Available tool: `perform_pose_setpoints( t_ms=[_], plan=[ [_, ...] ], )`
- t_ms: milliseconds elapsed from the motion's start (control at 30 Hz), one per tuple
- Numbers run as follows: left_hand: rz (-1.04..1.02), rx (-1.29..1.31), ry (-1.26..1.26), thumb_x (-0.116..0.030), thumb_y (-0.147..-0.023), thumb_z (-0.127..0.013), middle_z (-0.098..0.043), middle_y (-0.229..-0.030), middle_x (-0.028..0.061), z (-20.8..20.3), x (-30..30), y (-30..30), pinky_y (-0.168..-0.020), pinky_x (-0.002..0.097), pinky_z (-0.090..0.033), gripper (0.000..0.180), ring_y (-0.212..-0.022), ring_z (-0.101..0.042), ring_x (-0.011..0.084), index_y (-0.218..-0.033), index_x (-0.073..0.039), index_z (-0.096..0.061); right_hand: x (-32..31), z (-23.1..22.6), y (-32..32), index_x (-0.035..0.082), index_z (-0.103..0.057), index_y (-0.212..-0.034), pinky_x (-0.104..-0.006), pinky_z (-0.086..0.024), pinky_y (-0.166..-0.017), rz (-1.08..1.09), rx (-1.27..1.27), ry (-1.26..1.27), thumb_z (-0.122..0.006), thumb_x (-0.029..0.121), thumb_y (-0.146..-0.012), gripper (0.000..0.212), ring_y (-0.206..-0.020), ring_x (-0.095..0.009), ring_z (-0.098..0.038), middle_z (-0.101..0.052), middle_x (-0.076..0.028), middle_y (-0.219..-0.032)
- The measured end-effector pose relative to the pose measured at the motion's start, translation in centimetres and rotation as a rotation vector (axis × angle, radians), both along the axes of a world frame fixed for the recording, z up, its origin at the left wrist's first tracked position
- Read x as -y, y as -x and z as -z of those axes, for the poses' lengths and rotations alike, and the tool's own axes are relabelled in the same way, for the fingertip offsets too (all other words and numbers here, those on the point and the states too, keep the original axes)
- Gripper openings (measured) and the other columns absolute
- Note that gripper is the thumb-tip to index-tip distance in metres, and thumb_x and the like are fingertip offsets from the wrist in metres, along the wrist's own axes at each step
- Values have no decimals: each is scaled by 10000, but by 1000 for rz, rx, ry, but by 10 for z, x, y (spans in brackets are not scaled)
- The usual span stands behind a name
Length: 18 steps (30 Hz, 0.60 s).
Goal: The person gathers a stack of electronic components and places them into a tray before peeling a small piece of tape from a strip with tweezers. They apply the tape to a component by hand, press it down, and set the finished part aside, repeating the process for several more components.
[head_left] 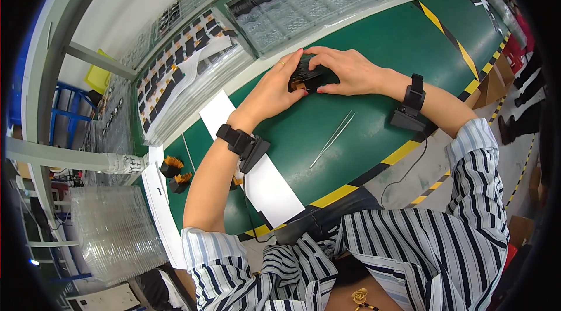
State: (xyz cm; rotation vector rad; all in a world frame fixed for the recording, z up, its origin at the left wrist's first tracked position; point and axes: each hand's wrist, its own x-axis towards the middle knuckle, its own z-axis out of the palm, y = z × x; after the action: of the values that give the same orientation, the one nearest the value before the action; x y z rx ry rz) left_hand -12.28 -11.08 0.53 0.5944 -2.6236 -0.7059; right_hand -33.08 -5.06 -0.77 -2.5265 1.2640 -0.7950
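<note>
Between my hands, above the green mat, is a small group of black block-shaped parts (310, 71) with an orange-brown piece low on its left side. My left hand (272, 89) curves round its left side, with thumb and fingers against it. From the right, my right hand (349, 74) closes on it with bent fingers and thumb. My fingers hide much of the group, so its exact make-up cannot be told. A pair of metal tweezers (332, 140) lies on the mat, nearer to me than my hands.
White paper (272, 188) lies partly beneath my left forearm. Black-and-orange parts (172, 166) sit at the mat's left. Beyond are stacked trays of similar parts (181, 68) and a clear plastic tray (315, 4). Yellow-black tape (333, 196) edges the table. Cables hang from both wrist straps.
</note>
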Motion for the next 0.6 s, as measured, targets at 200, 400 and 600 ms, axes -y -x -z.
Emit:
perform_pose_setpoints(
  t_ms=[200, 400, 600],
  plan=[
    [-24, -15, -267, -129, -697, -660, -388, -1277, 176, 7, 21, 2, -938, 309, -361, 745, -1131, -436, 284, -1330, -23, -280, 15, 4, 4, 79, -444, -1111, -321, -470, -785, 80, 140, -218, -693, 180, -698, 493, -894, -237, -566, -526, -79, -1115],
    [-109, -63, -441, -165, -715, -661, -398, -1270, 160, 18, 32, 6, -950, 304, -345, 736, -1134, -436, 260, -1330, -19, -284, 35, 10, 8, 92, -437, -1145, -315, -461, -770, 89, 277, -277, -650, 273, -735, 496, -891, -222, -567, -569, -108, -1017],
    [-102, -60, -197, -168, -713, -665, -401, -1262, 157, 16, 25, 7, -951, 310, -346, 736, -1138, -434, 258, -1324, -9, -288, 38, 20, 6, 86, -441, -1181, -314, -456, -780, 123, 257, -193, -649, 289, -738, 530, -880, -219, -564, -564, -114, -1070]
  ],
)
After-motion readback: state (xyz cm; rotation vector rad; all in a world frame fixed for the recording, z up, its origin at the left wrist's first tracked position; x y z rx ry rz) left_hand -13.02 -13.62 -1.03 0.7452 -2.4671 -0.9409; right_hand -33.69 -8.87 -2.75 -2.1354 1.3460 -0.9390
